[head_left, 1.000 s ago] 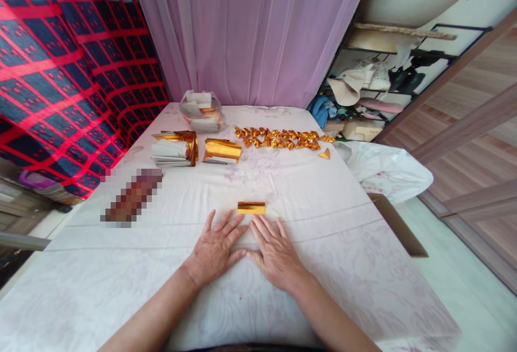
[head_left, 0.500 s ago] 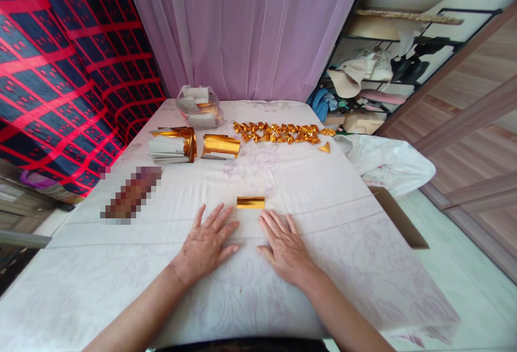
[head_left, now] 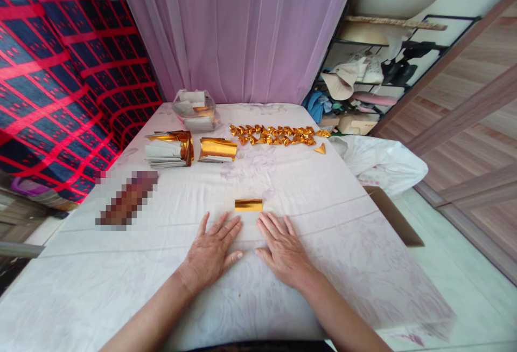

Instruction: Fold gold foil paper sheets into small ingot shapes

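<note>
Gold foil slip is lying flat on the white cloth, just beyond your fingertips and between them, untouched. You are resting your left hand and right hand palm down on either side, fingers spread and gripping nothing, probably to smooth the cloth. Farther off, foil stacks and a row of folded gold pieces are sitting along the far edge, seemingly sorted apart.
</note>
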The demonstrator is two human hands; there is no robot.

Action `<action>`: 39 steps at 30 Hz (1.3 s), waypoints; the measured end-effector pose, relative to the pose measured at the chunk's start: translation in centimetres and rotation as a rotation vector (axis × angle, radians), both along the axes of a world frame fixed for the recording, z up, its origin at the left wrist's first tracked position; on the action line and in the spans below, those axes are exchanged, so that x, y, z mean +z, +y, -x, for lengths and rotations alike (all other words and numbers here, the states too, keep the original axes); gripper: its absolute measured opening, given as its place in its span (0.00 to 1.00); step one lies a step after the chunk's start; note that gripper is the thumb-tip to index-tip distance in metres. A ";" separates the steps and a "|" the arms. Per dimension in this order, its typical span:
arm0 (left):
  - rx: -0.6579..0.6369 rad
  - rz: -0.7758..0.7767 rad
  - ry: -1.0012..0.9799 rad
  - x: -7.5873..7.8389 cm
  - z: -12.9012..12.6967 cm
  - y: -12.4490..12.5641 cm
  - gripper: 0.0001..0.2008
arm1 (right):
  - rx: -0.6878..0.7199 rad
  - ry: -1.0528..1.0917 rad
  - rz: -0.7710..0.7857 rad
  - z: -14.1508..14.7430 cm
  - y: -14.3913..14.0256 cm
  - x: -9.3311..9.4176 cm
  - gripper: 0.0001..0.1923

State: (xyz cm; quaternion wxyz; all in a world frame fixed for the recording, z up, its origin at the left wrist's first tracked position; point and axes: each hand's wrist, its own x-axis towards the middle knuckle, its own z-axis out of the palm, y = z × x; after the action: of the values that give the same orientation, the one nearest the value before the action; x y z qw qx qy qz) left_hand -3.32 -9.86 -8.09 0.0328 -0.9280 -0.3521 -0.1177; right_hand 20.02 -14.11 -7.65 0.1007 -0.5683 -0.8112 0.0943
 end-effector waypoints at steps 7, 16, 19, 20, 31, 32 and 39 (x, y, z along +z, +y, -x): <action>0.095 0.139 -0.138 1.3 -0.9 1.6 0.12 | -0.108 0.155 -0.125 -0.2 2.7 0.3 0.16; 0.203 0.222 -0.274 1.1 -2.2 3.7 0.11 | -0.187 0.256 -0.237 -0.4 4.8 -1.2 0.11; 0.207 0.219 -0.304 0.5 -1.9 3.8 0.19 | -0.181 0.293 -0.270 -0.4 4.6 -1.3 0.11; 0.203 0.222 -0.307 0.3 -1.9 3.8 0.19 | -0.178 0.305 -0.282 -0.4 4.6 -1.3 0.10; 0.161 0.160 -0.350 0.7 -2.1 3.3 0.15 | -0.102 0.448 -0.399 -0.3 4.4 -0.8 0.05; 0.157 0.163 -0.359 0.7 -2.1 3.3 0.15 | -0.093 0.464 -0.404 -0.3 4.4 -0.7 0.06; 0.128 0.235 -0.448 0.8 -1.6 3.3 0.13 | -0.017 0.526 -0.372 -0.3 4.1 -0.6 0.07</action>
State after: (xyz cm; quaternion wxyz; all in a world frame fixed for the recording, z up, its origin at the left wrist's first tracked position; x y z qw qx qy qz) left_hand -1.68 -6.58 -7.32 -0.1468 -0.8520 -0.4198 -0.2762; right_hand 20.29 -10.05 -8.21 0.4096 -0.5033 -0.7558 0.0873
